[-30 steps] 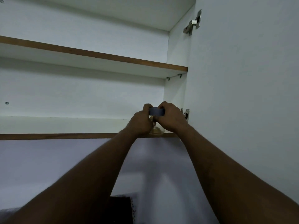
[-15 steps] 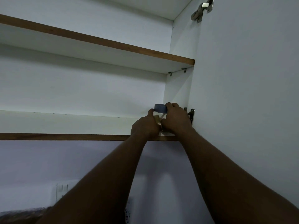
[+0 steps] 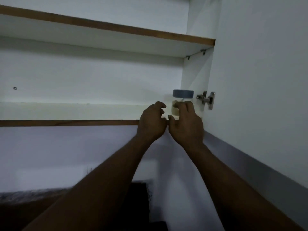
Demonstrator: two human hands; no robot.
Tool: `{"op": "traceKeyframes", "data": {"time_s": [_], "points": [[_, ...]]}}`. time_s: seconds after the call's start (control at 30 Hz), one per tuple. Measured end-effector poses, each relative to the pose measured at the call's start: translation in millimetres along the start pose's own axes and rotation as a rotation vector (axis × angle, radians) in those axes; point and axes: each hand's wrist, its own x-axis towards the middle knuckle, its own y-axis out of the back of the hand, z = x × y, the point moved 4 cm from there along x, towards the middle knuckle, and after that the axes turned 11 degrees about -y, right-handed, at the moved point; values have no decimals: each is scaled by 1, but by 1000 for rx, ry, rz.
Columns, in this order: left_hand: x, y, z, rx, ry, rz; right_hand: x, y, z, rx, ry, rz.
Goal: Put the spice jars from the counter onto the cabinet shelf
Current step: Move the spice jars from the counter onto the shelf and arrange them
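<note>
**Jar on the lower shelf, both hands just in front of it**

Head view: A jar [image 3: 182,95] with a blue lid stands upright on the lower shelf [image 3: 66,112] of an open white cabinet. It is at the shelf's far right end, close to the cabinet's side wall and just left of a metal hinge [image 3: 206,100]. Its body is clear, with something pale brown inside; blur hides any finer detail.

Both arms reach up from the bottom of the picture, and the two hands are side by side at the shelf's front edge. The left hand [image 3: 152,120] is just left of the jar, its fingers loosely curled around nothing, with a sliver of white shelf showing between its fingertips and the glass. The right hand [image 3: 186,124] is directly in front of the jar and covers its lower half. Its fingers [image 3: 183,105] are loosely bent and its thumb points left, towards the other hand. Whether this hand touches or holds the glass cannot be told.

An upper shelf [image 3: 100,40] with a brown front edge runs above. The open door [image 3: 258,80] fills the right side. Below the cabinet is a pale wall [image 3: 66,155], and a dark, speckled table [image 3: 25,195] shows at the lower left.
</note>
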Motion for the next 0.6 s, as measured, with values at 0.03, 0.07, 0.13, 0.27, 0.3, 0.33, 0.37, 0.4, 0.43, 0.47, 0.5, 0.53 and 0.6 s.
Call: {"op": "traceKeyframes", "data": {"time_s": [0.03,0.07,0.13,0.27,0.3,0.33,0.37,0.4,0.43,0.47,0.5,0.53,0.6], "points": [[-15,11,-1,-2,-39,18,-16,-2,-5,47,9,-22],[-32,21,-5,3,-67,8,-34,-5,-10,84,9,-58],[-71,37,-16,37,-68,-57,-71,-12,-17,119,-30,-134],[-175,58,-41,63,-4,-292,-164,-32,-33,142,-72,-351],[-204,62,-46,55,10,-351,-191,-36,-37,137,-75,-414],[-231,67,-49,41,24,-409,-219,-40,-43,132,-85,-471],[-257,70,-53,14,41,-473,-245,-45,-49,125,-92,-524],[-290,75,-59,-16,67,-550,-277,-49,-57,116,-97,-580],[-317,77,-64,-29,86,-619,-304,-52,-62,101,-102,-631],[-343,77,-69,-19,101,-682,-330,-53,-65,81,-104,-680],[-372,78,-75,-19,120,-736,-358,-55,-69,70,-111,-731],[-398,78,-80,-26,143,-786,-384,-57,-71,61,-125,-777],[-449,78,-91,-51,214,-915,-431,-60,-74,26,-198,-891]]}}
